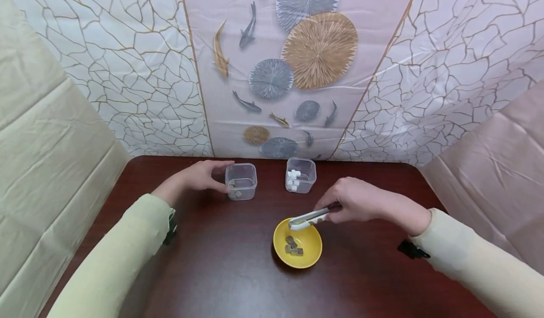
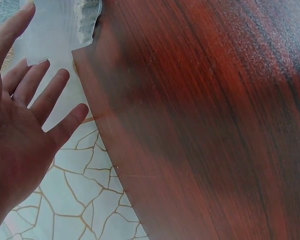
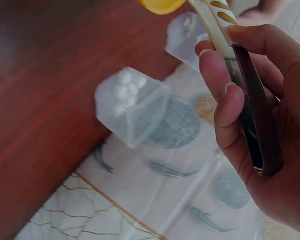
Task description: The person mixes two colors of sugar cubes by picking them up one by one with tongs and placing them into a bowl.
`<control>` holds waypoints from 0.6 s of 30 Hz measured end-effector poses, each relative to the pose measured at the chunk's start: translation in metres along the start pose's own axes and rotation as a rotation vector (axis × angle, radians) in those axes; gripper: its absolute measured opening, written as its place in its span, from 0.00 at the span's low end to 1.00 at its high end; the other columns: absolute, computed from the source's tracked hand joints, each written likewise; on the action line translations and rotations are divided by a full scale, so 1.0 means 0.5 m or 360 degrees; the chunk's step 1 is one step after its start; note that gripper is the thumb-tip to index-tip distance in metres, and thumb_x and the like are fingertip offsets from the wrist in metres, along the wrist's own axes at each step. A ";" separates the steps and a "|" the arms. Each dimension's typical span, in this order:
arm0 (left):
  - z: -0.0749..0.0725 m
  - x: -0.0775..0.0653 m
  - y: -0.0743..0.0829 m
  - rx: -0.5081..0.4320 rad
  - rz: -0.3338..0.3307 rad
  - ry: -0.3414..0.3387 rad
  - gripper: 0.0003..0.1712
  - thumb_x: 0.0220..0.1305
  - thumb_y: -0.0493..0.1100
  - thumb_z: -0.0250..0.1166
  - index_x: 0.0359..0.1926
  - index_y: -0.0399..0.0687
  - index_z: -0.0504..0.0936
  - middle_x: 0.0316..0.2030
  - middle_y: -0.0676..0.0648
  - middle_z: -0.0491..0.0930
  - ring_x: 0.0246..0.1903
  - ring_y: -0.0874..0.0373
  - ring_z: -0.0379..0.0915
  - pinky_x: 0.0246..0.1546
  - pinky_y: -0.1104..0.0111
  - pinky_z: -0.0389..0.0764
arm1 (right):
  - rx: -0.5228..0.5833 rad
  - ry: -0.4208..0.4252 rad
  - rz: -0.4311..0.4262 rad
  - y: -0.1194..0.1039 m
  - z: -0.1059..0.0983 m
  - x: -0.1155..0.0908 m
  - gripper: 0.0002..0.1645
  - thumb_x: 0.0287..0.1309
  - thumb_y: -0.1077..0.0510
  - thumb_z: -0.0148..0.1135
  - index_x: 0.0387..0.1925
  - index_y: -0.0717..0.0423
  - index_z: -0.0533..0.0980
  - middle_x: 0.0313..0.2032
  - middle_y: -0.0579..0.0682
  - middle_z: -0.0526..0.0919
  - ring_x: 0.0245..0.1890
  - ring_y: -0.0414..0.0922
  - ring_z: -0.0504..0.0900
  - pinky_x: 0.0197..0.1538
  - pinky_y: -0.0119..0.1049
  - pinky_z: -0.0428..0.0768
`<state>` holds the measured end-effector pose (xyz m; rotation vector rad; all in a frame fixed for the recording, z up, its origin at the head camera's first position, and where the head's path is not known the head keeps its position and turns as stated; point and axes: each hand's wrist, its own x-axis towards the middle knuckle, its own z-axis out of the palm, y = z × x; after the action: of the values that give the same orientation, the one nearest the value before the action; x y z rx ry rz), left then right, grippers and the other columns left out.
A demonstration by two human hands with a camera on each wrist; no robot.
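Over bowl (image 1: 312,248): tongs (image 1: 309,218) clamped in right hand (image 1: 356,198), probably light, springy, best squeezed mid-length. Beyond bowl, leftward: left hand (image 1: 199,175), fingers spread, at tub (image 1: 242,185).

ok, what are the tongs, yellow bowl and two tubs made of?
Tongs: probably metal with plastic covers; dark, sheened strip beside smooth cream sections with printed-looking marks.
Yellow bowl: likely plastic or melamine, judging by its even colour and smooth finish; glazed ceramic possible.
Left tub, right tub: likely thin plastic, slightly cloudy; walls see-through.
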<state>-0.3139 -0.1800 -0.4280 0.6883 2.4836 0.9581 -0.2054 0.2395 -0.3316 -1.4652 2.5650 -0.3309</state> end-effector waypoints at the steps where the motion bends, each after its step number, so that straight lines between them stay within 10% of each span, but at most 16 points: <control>1: -0.001 -0.001 0.000 -0.0003 -0.0002 0.0001 0.53 0.62 0.52 0.80 0.83 0.49 0.64 0.76 0.38 0.70 0.75 0.40 0.66 0.76 0.42 0.64 | -0.0002 -0.0015 -0.0001 -0.001 0.006 -0.002 0.17 0.53 0.66 0.72 0.42 0.45 0.91 0.32 0.29 0.87 0.25 0.27 0.71 0.29 0.26 0.72; 18: 0.000 0.003 -0.006 -0.0050 0.0027 -0.0010 0.53 0.63 0.51 0.80 0.83 0.47 0.64 0.74 0.37 0.73 0.74 0.40 0.68 0.75 0.42 0.65 | -0.0020 -0.0063 0.0028 -0.015 0.005 0.036 0.15 0.55 0.61 0.73 0.43 0.43 0.91 0.29 0.26 0.83 0.25 0.26 0.70 0.30 0.28 0.73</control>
<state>-0.3160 -0.1811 -0.4301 0.7024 2.4556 0.9971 -0.2075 0.2197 -0.3326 -1.4381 2.5516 -0.2814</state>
